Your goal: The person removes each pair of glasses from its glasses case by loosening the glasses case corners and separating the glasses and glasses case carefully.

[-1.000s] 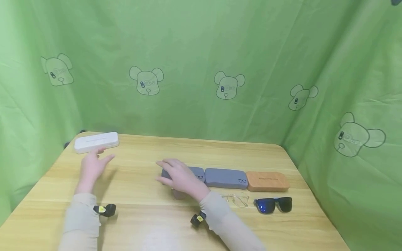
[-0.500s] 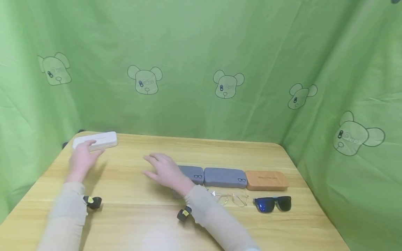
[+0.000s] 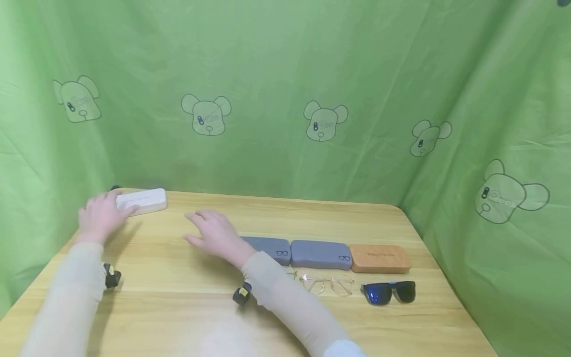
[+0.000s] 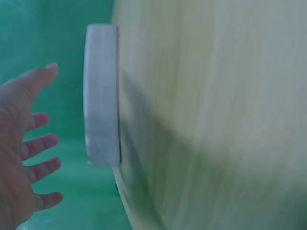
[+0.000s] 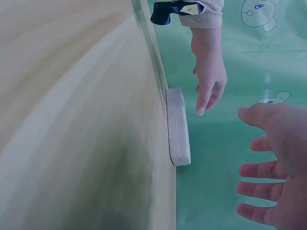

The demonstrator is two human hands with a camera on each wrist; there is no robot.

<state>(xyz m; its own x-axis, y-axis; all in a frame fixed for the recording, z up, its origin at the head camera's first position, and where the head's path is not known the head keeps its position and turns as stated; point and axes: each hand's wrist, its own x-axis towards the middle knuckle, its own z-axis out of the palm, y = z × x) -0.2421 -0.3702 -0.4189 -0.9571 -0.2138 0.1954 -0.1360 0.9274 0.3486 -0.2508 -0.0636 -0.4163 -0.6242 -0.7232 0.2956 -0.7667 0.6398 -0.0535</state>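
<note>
A white glasses case lies at the table's back left corner. My left hand is over its left end, hiding that part in the head view. The left wrist view shows the fingers spread, with a gap between them and the case. Farther right, my right hand hovers above the table, fingers extended and holding nothing. The right wrist view has my right hand in front, with the white case and my left hand beyond.
A dark grey case, a blue-grey case and an orange case stand in a row. In front lie clear glasses and dark sunglasses. My right arm partly covers another pair. A green curtain encloses the table.
My left hand has moved left and back, from before the white case to over its left end. My right hand has travelled left, off the dark grey case.
</note>
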